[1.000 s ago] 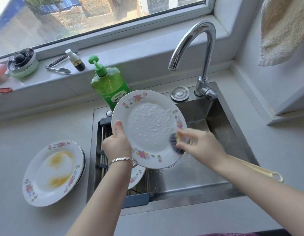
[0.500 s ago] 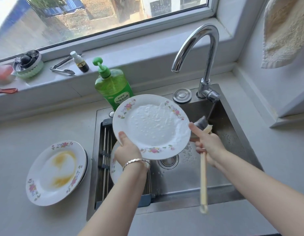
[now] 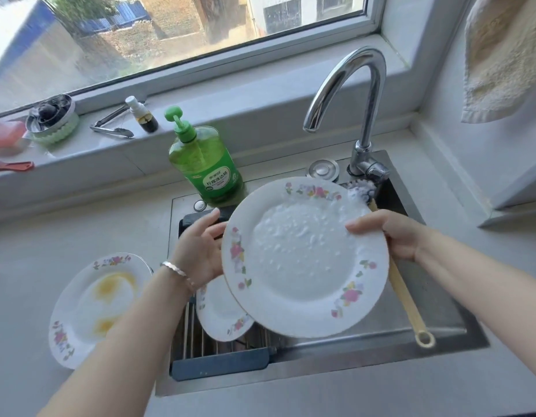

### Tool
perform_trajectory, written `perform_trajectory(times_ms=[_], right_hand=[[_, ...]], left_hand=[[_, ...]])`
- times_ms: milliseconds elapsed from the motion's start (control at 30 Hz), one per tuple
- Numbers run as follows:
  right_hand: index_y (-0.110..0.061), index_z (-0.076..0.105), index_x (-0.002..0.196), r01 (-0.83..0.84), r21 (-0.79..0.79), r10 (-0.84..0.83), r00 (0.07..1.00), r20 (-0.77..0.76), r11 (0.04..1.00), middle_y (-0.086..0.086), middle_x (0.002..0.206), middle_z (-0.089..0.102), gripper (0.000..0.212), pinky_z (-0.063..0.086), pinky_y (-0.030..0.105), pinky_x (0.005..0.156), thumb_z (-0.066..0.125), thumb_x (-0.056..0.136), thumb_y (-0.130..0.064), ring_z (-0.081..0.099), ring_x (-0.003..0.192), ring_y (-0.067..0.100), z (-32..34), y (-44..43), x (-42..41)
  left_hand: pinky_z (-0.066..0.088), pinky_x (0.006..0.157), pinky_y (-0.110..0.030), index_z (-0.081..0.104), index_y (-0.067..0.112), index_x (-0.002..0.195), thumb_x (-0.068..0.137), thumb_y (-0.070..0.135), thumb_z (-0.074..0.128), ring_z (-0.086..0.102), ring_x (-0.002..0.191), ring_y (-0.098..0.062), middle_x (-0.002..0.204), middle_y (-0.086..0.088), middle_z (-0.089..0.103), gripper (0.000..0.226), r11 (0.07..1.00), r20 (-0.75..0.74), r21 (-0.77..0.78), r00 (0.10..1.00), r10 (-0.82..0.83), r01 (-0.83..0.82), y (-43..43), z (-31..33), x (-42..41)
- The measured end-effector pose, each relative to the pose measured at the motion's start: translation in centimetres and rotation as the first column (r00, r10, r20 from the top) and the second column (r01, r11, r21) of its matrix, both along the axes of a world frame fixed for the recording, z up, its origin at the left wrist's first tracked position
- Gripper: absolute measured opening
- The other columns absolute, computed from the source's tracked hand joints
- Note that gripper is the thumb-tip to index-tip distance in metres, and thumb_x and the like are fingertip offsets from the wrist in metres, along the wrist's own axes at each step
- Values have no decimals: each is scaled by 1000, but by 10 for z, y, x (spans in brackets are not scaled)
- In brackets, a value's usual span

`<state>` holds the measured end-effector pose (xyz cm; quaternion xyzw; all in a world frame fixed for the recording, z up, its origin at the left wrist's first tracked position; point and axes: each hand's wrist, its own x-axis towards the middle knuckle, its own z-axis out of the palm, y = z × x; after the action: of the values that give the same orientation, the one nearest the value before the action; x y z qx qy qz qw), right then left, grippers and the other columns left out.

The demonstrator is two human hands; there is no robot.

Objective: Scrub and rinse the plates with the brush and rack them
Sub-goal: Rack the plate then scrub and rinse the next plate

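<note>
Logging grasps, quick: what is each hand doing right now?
Left hand: open, fingers straight, beside the soapy plate rim.
Right hand: grips the soapy plate, thumb on top, plus the brush handle.

Left hand [image 3: 200, 251]: fingers pass behind the left rim of the soapy plate [image 3: 303, 266]; whether they grip it cannot be told.
Right hand [image 3: 394, 236]: only the thumb shows on the plate's face; the fingers are hidden beneath.
Brush [image 3: 404, 296]: head blurred in foam; mid-handle hidden behind hand and plate.
Racked plate [image 3: 218, 311]: upper right covered by the soapy plate.
Stained plate [image 3: 89, 296]: lower right under the left forearm; how many lie beneath is unclear.
Sink [image 3: 441, 308]: drain hidden by the soapy plate.
Towel [image 3: 501, 55]: cut off at the top and right edges.
Red thing [image 3: 5, 136]: blurred, cut off at the left edge, unidentifiable.
</note>
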<state>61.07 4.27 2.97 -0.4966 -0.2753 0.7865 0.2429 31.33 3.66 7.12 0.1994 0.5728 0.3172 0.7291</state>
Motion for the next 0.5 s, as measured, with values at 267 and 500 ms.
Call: perform_trajectory(times_ms=[267, 500], right_hand=[[-5, 66, 100, -360, 108, 338, 924, 179, 927, 17, 99, 69, 36, 57, 38, 76, 72, 65, -7, 69, 84, 30, 20, 23, -26], [-27, 24, 146, -364, 302, -197, 297, 934, 881, 10, 129, 56, 59, 40, 37, 89, 22, 95, -57, 51, 118, 31, 9, 11, -31]], left_hand=[[59, 70, -34, 66, 6, 95, 65, 25, 75, 70, 69, -19, 86, -10, 72, 36, 794, -352, -101, 725, -592, 599, 5, 9, 25], [56, 58, -29, 63, 6, 80, 85, 4, 63, 64, 67, -21, 77, -10, 66, 5, 976, -505, 53, 849, -157, 212, -34, -20, 39]])
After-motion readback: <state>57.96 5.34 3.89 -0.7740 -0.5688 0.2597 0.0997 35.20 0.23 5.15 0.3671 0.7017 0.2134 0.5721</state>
